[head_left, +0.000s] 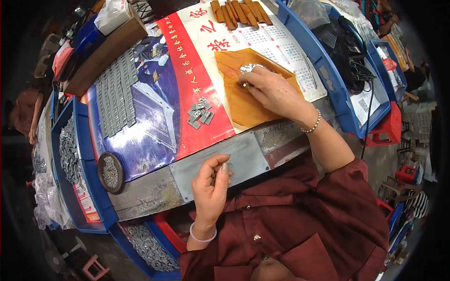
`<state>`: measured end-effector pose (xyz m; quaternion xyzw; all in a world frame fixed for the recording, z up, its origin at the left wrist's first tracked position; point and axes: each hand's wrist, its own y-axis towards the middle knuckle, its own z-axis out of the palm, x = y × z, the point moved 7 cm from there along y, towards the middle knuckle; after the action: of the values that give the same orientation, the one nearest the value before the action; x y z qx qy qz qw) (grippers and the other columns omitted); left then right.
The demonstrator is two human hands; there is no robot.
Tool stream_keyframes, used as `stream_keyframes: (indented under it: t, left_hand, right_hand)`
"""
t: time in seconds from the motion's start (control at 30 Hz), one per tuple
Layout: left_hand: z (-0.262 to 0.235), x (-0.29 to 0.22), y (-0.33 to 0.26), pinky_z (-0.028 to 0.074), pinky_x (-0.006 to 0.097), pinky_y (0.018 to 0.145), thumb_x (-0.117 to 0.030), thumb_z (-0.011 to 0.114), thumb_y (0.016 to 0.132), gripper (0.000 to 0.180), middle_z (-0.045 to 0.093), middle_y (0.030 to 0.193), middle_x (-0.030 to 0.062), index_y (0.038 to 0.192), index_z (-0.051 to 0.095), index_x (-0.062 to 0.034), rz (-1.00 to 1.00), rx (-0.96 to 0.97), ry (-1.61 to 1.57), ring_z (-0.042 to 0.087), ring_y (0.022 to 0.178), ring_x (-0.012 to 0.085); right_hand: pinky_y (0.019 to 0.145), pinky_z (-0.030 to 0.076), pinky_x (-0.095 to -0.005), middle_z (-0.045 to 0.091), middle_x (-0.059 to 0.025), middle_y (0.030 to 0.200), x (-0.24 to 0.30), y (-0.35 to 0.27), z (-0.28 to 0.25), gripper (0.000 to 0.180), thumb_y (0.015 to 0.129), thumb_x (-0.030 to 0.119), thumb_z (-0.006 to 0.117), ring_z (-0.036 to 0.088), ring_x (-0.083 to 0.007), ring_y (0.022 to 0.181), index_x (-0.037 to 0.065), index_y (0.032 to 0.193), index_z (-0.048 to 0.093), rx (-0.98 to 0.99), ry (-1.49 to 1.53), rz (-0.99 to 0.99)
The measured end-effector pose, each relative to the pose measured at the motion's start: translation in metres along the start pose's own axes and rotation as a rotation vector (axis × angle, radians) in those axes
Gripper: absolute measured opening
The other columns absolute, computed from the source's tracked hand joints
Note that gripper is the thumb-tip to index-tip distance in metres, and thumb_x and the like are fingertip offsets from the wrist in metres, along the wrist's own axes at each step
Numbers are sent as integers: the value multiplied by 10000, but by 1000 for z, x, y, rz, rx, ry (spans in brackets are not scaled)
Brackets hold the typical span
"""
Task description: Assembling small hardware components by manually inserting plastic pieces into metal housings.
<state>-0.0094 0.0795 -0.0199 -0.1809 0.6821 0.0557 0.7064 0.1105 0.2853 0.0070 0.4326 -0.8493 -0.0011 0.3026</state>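
Note:
My right hand [276, 91] is pinched over an amber plastic sheet [234, 110]. A tiny bright piece [244, 85] shows at its fingertips, too small to name. Just beyond the fingers lies a pile of small shiny metal pieces [248, 68], partly hidden by the hand. My left hand [211, 185] is curled, thumb against the bent fingers, above a flat grey metal plate [246, 150] at the table's near edge. What it holds, if anything, is hidden. Left of the amber sheet sits a loose heap of small grey metal parts [200, 114].
Neat rows of grey parts [115, 91] cover the poster's left side. A round dark dish [111, 173] of tiny pieces stands near a blue bin [96, 187]. Another blue bin [335, 89] borders the right side. Brown strips [239, 13] lie at the back.

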Motion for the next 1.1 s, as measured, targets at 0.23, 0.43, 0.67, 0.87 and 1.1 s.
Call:
stream_keyframes:
  t: [0.23,0.43,0.67,0.87,1.1]
  left_hand:
    - [-3,4,0,476,205,603,-28,547,934,182,637,887,48,1099,595,32,24,-12,-14,588,705,74]
    - [-4,5,1,481,209,600,-14,550,925,180,644,905,57,1092,598,35,43,-3,-16,601,712,79]
    - [0,2,1,484,202,653,-30,528,939,184,588,819,15,1105,583,29,40,2,52,535,664,52]
    - [2,0,1,481,203,641,-27,530,936,180,588,813,17,1098,585,31,100,4,79,535,653,54]
    - [-1,5,-2,455,179,614,-34,530,937,207,600,917,38,1127,576,34,56,8,56,552,695,57]
  right_hand:
    - [703,461,-423,557,-154,860,4,-8,-4,108,827,46,561,570,-337,818,8,929,558,-4,-90,-9]
    - [701,464,-416,578,-152,810,-5,-12,-9,149,798,9,570,588,-338,791,-5,941,528,-24,150,176]
    - [702,469,-418,580,-127,783,12,-14,-8,82,810,24,554,591,-304,793,32,888,529,-184,-211,-37]
    - [651,486,-376,540,-94,753,28,-11,0,47,786,72,535,584,-267,758,62,831,526,-119,-439,-100]
    - [620,488,-397,572,-115,751,10,-11,-5,64,795,39,536,614,-290,736,47,858,545,-198,-337,-33]
